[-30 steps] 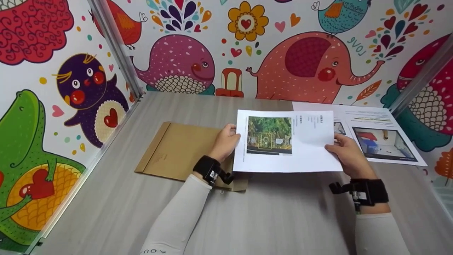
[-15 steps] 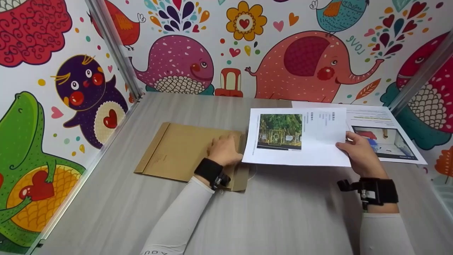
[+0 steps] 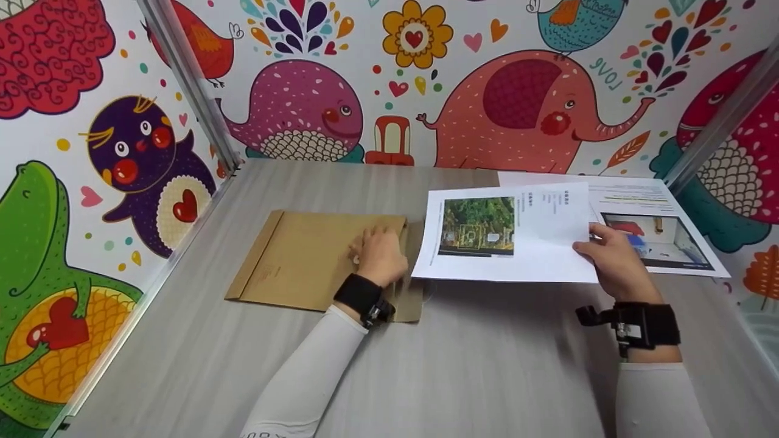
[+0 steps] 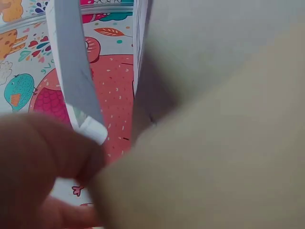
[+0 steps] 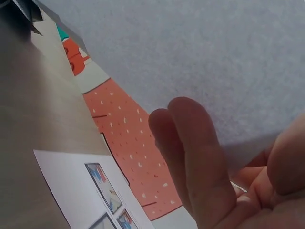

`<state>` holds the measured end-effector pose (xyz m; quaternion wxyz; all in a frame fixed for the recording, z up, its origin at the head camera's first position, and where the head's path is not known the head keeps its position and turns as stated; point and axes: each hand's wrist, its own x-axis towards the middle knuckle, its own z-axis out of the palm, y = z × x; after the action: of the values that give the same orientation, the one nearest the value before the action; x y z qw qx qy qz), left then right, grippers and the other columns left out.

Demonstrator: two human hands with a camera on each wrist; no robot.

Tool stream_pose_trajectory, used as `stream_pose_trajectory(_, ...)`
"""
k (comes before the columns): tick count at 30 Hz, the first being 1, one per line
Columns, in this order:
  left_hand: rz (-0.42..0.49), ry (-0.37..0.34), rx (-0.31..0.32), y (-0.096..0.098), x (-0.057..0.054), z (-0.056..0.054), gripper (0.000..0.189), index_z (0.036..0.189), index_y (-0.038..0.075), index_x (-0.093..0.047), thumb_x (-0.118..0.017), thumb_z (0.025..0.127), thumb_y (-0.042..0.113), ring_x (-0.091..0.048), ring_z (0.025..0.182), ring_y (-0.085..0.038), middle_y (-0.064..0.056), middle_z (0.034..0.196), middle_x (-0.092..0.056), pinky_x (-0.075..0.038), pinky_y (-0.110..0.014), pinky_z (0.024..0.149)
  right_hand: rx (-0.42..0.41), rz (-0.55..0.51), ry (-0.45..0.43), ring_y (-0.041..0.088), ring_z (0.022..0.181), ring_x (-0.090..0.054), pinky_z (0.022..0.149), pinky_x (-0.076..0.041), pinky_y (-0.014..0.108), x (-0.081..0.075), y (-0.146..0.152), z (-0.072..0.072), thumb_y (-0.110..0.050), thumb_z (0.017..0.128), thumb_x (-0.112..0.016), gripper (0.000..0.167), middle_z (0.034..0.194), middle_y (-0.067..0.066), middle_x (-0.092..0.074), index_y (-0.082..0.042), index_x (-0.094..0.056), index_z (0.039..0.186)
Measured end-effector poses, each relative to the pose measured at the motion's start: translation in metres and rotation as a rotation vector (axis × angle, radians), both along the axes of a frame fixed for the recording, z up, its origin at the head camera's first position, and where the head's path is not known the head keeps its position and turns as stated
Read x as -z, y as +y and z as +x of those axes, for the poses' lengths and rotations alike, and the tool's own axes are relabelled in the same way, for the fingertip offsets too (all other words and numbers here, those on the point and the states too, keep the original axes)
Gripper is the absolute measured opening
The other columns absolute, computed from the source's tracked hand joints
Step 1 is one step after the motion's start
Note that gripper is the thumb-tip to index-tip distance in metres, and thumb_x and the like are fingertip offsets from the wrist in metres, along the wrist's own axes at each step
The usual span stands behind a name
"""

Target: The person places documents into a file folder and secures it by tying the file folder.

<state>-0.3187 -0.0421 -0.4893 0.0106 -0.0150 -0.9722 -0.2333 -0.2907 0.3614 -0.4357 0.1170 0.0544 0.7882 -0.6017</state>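
In the head view, a brown paper envelope (image 3: 304,255) lies flat on the table, its flap end to the right. My left hand (image 3: 380,258) is at that end, its curled fingers gripping the edge near the mouth. The left wrist view is blurred and close, with fingers (image 4: 47,152) against a tan surface. My right hand (image 3: 618,261) pinches the right side of a white printed sheet (image 3: 548,243) bearing a green aerial picture, held above the table. In the right wrist view, the back of the sheet (image 5: 200,52) hides part of the grip.
Another printed page (image 3: 639,198) with a room photo lies on the table at the back right, partly under the held sheet in view. Cartoon-printed walls (image 3: 401,79) with metal posts (image 3: 188,85) bound the grey table (image 3: 475,365) at the back and sides.
My left hand has let go of the sheet and moved onto the envelope's flap end. The right hand has moved the sheet slightly right and keeps holding it.
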Motion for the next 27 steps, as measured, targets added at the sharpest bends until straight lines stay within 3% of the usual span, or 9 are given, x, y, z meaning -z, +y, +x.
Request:
stream_pose_trajectory(2, 0.043, 0.046, -0.021, -0.002, -0.002, -0.003, 0.051, 0.145, 0.001, -0.061, -0.065, 0.094, 0.007, -0.042, 0.151, -0.047, -0.018, 0.155, -0.056, -0.023, -0.085, 0.115, -0.009, -0.014, 0.001, 0.001, 0.099, -0.071, 0.091, -0.061, 0.023, 0.0, -0.004, -0.001, -0.015, 0.112, -0.048, 0.068, 0.161, 0.022, -0.042, -0.004, -0.014, 0.17)
stream_pose_trajectory(5, 0.124, 0.074, -0.046, -0.005, -0.005, -0.006, 0.051, 0.147, 0.0, -0.059, -0.059, 0.097, 0.001, -0.044, 0.151, -0.046, -0.018, 0.157, -0.055, -0.022, -0.086, 0.114, -0.032, -0.054, 0.009, 0.006, 0.098, -0.073, 0.088, -0.062, 0.025, -0.001, -0.011, -0.001, -0.013, 0.111, -0.051, 0.069, 0.138, 0.005, -0.061, -0.003, -0.017, 0.17)
stream_pose_trajectory(7, 0.188, 0.078, -0.06, -0.008, -0.007, -0.007, 0.051, 0.149, -0.001, -0.057, -0.056, 0.098, -0.001, -0.044, 0.151, -0.045, -0.018, 0.16, -0.053, -0.022, -0.086, 0.115, -0.055, -0.089, 0.016, 0.008, 0.096, -0.075, 0.087, -0.062, 0.026, -0.001, -0.016, -0.001, -0.013, 0.11, -0.053, 0.069, 0.123, -0.008, -0.065, -0.001, -0.018, 0.169)
stream_pose_trajectory(9, 0.245, 0.089, -0.072, -0.01, -0.009, -0.008, 0.05, 0.149, -0.002, -0.056, -0.053, 0.1, 0.0, -0.046, 0.15, -0.044, -0.02, 0.16, -0.052, -0.024, -0.084, 0.116, -0.082, -0.133, 0.026, 0.01, 0.094, -0.076, 0.084, -0.063, 0.027, 0.0, -0.02, 0.0, -0.011, 0.11, -0.054, 0.068, 0.115, -0.013, -0.069, 0.001, -0.02, 0.168)
stream_pose_trajectory(14, 0.347, 0.132, -0.095, -0.014, -0.014, -0.007, 0.051, 0.148, -0.003, -0.057, -0.052, 0.098, -0.002, -0.046, 0.151, -0.041, -0.023, 0.16, -0.052, -0.03, -0.072, 0.12, -0.136, -0.202, 0.051, 0.012, 0.09, -0.076, 0.078, -0.064, 0.028, 0.003, -0.03, 0.001, -0.005, 0.108, -0.054, 0.064, 0.11, -0.008, -0.074, 0.008, -0.024, 0.163)
stream_pose_trajectory(18, 0.396, 0.158, -0.089, -0.015, -0.019, -0.006, 0.051, 0.147, -0.004, -0.059, -0.053, 0.097, -0.004, -0.046, 0.152, -0.04, -0.023, 0.159, -0.053, -0.029, -0.069, 0.121, -0.147, -0.228, 0.063, 0.012, 0.09, -0.076, 0.078, -0.064, 0.028, 0.006, -0.032, 0.001, -0.004, 0.107, -0.055, 0.064, 0.11, -0.007, -0.074, 0.01, -0.025, 0.162)
stream_pose_trajectory(27, 0.397, 0.164, -0.084, -0.014, -0.022, -0.005, 0.05, 0.146, -0.005, -0.059, -0.055, 0.096, -0.004, -0.046, 0.152, -0.039, -0.024, 0.158, -0.054, -0.029, -0.064, 0.124, -0.096, -0.276, 0.059, 0.01, 0.089, -0.076, 0.077, -0.063, 0.025, 0.01, -0.025, 0.001, -0.005, 0.107, -0.056, 0.06, 0.106, -0.008, -0.077, 0.01, -0.03, 0.159)
